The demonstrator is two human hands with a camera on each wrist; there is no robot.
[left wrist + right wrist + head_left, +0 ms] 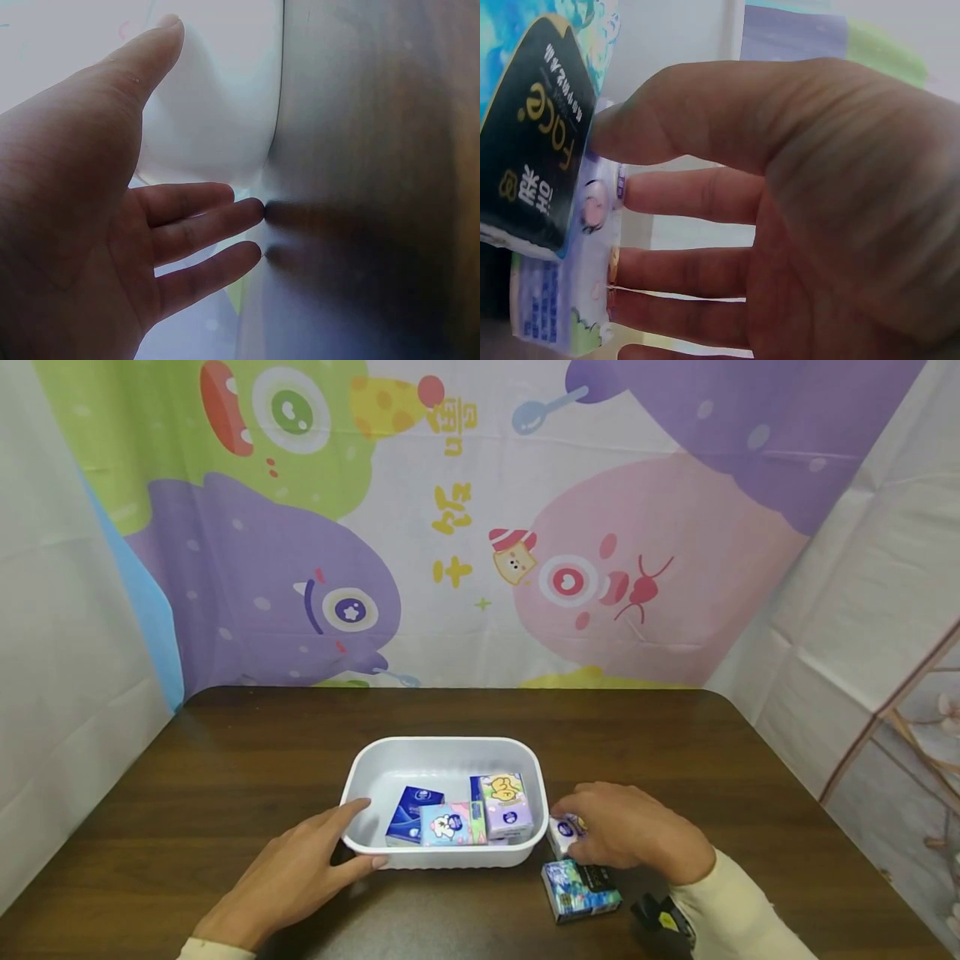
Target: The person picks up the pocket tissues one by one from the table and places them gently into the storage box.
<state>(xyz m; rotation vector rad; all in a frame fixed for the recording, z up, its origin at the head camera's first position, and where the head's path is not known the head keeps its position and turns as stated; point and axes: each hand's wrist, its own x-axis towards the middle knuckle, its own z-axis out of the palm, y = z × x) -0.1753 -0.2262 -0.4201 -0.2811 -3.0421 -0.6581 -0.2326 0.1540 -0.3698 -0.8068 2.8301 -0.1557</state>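
My left hand (296,868) rests at the left end of a white plastic tub (450,858), thumb at its front rim and forefinger over the left rim. In the left wrist view the other fingers (210,225) stretch along its outer side near the table. To the tub's right, my right hand (626,827) pinches a small purple-and-white tissue pack (561,837) with thumb and fingers, partly covering it. A blue patterned tissue pack (577,897) with a black label (536,142) lies right against it, nearer to me.
Inside the tub are a dark blue tissue pack (412,810), a pink-and-blue pack (450,827) and a yellow-and-purple pack (506,810). All stands on a brown wooden table (262,735), with a cartoon-printed cloth (450,635) hanging behind. A black strap piece (663,917) is near the right wrist.
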